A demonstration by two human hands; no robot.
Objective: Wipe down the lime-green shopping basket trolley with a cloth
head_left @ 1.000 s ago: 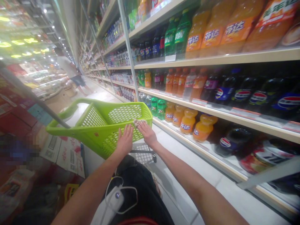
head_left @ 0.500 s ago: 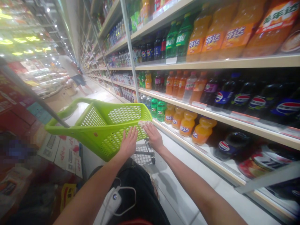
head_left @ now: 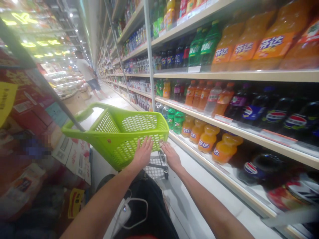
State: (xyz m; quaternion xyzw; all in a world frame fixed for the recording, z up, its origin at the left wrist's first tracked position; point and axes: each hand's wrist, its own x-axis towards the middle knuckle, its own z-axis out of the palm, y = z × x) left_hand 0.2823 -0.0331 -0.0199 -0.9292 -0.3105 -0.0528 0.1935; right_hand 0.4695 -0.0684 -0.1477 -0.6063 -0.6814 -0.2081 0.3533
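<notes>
In the head view, taking the two hands as the middle of a clock, the green shopping cart [head_left: 126, 136] stands at ten o'clock, its near lattice wall meeting the fingertips. The left hand [head_left: 142, 154] lies against this wall, fingers straight and slightly fanned. The right hand [head_left: 172, 157] is at three o'clock from it, just beside the cart's near front corner, its fingers close together and holding a pale cloth [head_left: 161, 143] that they largely cover. A black wheel [head_left: 166, 174] sits at five o'clock, and a white device [head_left: 124, 210] with a looped cable lies at seven, over dark clothing. Green bottles [head_left: 178, 122] stand at one o'clock, orange bottles [head_left: 207, 142] close to three, both on the bottom shelf; cardboard boxes [head_left: 74, 156] are at nine. Well beyond the cart, between ten and eleven, is another person [head_left: 84, 70].
</notes>
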